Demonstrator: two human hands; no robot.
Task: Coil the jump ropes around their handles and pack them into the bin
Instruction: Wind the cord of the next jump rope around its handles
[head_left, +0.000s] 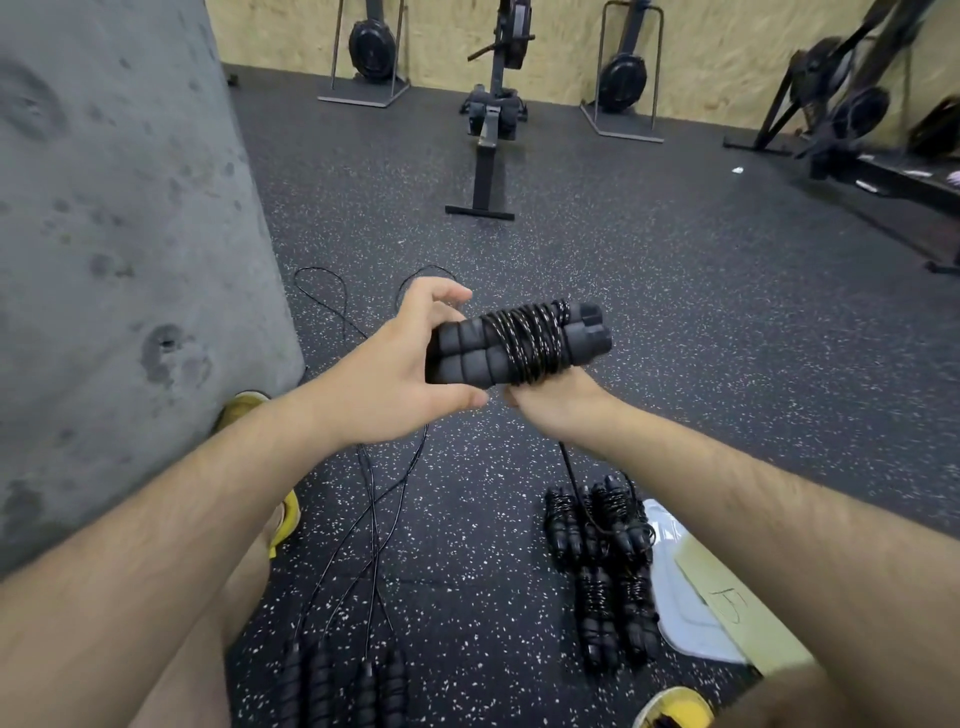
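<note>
jump rope up in both hands, coil sits round its handles

hidden / unclear:
- right hand (550, 408) is under the jump rope (524, 338). its fingers go behind the coil and can't be seen, only the thumb side shows. it's clasping the bundle from below.
- left hand (400, 374) is clamped on the bare foam end of the two handles (460, 345), thumb underneath, fingers curled over the far side.
- one black strand (569, 467) drops from below the right hand toward the floor. its lower end gets lost among the bundles down there.
- right edge of the view is blurred, gear there is hard to read.

containers:
- pale plastic container (675, 587) on the floor at lower right, mostly covered by the right forearm. can't tell if it's the bin body or a lid. what it holds can't be made out.
- yellowish paper (727, 603) with a handwritten mark lies on it.
- coiled bundles (602, 561) lie on the floor against its left edge, outside it.

rest:
- loose ropes (374, 493) trail across the speckled rubber floor (675, 312) between the forearms. their foam grips (343, 680) are cut off by the bottom edge.
- yellow shoe (244, 408) by the concrete pillar (104, 234), partly behind the left forearm. a second yellow shoe (675, 706) is clipped at the bottom.
- rowing machines (491, 119) stand along the chipboard wall.
</note>
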